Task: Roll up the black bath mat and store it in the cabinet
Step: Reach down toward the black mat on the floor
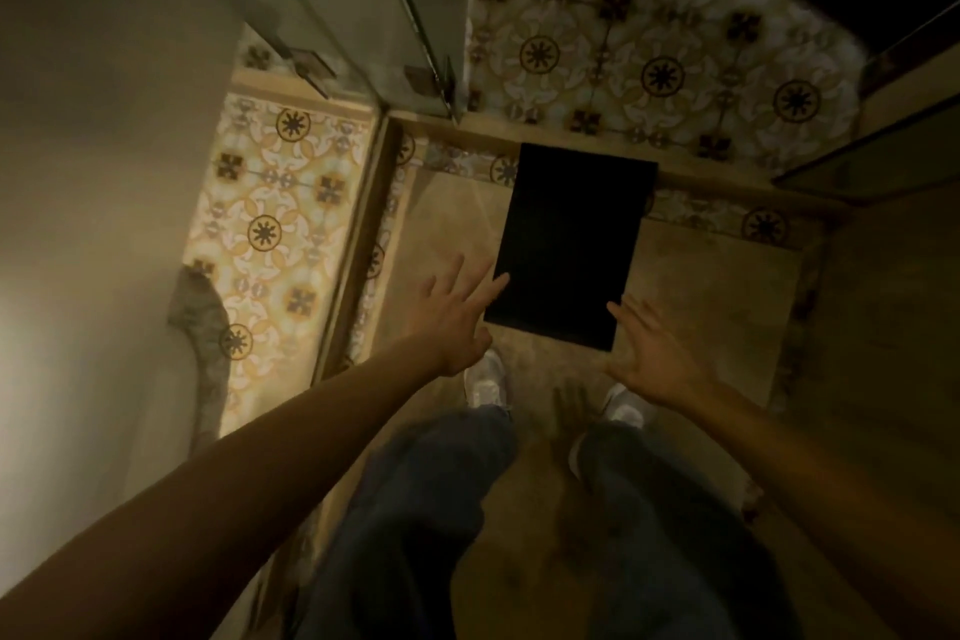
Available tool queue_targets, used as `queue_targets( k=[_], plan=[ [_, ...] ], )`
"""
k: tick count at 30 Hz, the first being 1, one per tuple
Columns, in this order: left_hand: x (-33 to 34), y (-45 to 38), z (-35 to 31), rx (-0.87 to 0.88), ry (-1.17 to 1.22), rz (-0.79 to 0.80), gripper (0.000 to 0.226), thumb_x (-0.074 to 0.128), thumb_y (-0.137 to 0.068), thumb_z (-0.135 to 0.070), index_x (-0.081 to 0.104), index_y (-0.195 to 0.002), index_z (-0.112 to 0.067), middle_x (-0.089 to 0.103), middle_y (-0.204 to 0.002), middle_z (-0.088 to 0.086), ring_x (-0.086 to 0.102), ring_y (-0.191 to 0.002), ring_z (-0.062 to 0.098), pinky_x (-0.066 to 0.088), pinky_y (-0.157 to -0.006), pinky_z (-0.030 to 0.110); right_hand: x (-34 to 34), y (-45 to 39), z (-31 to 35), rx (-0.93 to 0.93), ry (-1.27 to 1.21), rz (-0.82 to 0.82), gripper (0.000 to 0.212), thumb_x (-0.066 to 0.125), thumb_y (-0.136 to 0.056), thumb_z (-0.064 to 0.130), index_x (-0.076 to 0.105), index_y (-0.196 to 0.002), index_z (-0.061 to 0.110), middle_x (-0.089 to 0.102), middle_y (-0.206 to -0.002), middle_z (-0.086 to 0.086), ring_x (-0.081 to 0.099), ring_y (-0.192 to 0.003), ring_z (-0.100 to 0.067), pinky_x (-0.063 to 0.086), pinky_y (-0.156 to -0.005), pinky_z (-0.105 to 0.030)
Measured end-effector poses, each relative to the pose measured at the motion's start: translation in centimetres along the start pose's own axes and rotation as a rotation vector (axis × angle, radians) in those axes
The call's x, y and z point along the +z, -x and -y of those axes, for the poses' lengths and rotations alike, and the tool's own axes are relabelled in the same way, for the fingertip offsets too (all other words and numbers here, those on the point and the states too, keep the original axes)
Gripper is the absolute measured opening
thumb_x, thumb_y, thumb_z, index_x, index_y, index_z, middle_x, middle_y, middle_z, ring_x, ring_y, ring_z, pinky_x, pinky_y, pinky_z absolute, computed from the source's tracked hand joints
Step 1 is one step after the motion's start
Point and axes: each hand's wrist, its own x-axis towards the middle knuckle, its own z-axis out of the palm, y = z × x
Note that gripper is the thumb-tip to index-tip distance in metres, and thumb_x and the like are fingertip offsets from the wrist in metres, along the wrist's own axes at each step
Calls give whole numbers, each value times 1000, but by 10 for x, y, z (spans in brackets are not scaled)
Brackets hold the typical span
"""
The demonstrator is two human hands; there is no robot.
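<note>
The black bath mat lies flat and unrolled on the beige floor, its far end over the shower threshold. My left hand reaches down with fingers spread, its fingertips at the mat's near left corner. My right hand is open, palm turned inward, just beside the mat's near right corner. Neither hand holds anything. No cabinet can be made out for certain.
A glass shower panel stands at the upper middle, with patterned tiles beyond the raised threshold. A pale wall fills the left. My feet in light shoes stand just short of the mat. A dark edge runs at the right.
</note>
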Motion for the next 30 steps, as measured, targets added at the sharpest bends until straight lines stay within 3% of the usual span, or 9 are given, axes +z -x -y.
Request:
queue_targets(
  k=[7, 11, 13, 15, 17, 19, 24, 28, 30],
  plan=[
    [111, -130, 14, 86, -110, 63, 78, 43, -96, -46, -7, -156, -39, -17, -166, -5, -12, -153, 29, 13, -122, 53, 82, -132, -75, -173, 280, 3, 96, 63, -90, 58, 7, -160, 26, 3, -169, 1, 2, -155, -23, 22, -122, -38],
    [172, -185, 23, 181, -160, 89, 77, 43, -97, -44, -5, -157, -38, -16, -166, -7, -3, -153, 32, 22, -119, 53, 127, -195, -107, -241, 336, 15, 95, 62, -91, 58, 7, -161, 25, -1, -169, 1, 2, -155, -22, 21, -122, -36],
    [201, -206, 30, 276, -202, 87, 75, 44, -98, -41, -2, -157, -40, -15, -166, -9, 6, -152, 33, 32, -114, 51, 152, -214, -122, -284, 350, 25, 93, 61, -92, 57, 6, -161, 25, -2, -169, 2, 6, -155, -21, 30, -119, -36],
    [228, -224, 37, 396, -253, 51, 72, 44, -97, -41, 6, -157, -40, -5, -167, -7, 23, -144, 33, 44, -102, 47, 175, -227, -134, -349, 424, -13, 90, 59, -93, 56, 7, -160, 27, 8, -168, 0, 23, -150, -23, 47, -104, -35],
    [251, -240, 46, 500, -297, 11, 68, 47, -95, -44, 19, -156, -34, 14, -164, 1, 37, -131, 30, 47, -91, 43, 198, -237, -144, -409, 491, -44, 85, 58, -93, 54, 13, -160, 26, 25, -162, -4, 42, -135, -25, 55, -84, -35],
    [272, -253, 55, 577, -313, -18, 66, 51, -92, -48, 29, -152, -27, 30, -155, 5, 43, -123, 29, 46, -86, 41, 219, -244, -152, -447, 488, -49, 75, 55, -95, 53, 23, -157, 24, 36, -151, -6, 49, -123, -25, 56, -75, -36],
    [309, -273, 70, 575, -343, -60, 71, 54, -89, -58, 35, -147, -23, 41, -142, 2, 45, -116, 24, 44, -83, 38, 243, -253, -167, -549, 344, -149, 55, 65, -93, 42, 52, -141, 19, 56, -124, -5, 61, -100, -23, 57, -63, -39],
    [320, -271, 69, 616, -338, -228, 62, 71, -77, -50, 57, -129, -19, 59, -121, 5, 57, -97, 25, 50, -70, 36, 252, -253, -179, -650, 297, -306, 42, 65, -90, 40, 67, -124, 16, 64, -111, -4, 63, -87, -21, 55, -56, -35],
    [322, -268, 72, 659, -301, -287, 52, 63, -82, -46, 64, -125, -17, 63, -114, 5, 60, -91, 24, 52, -67, 34, 260, -251, -180, -658, 277, -371, 37, 66, -90, 37, 70, -118, 14, 67, -108, -5, 64, -84, -21, 55, -56, -34]
  ],
)
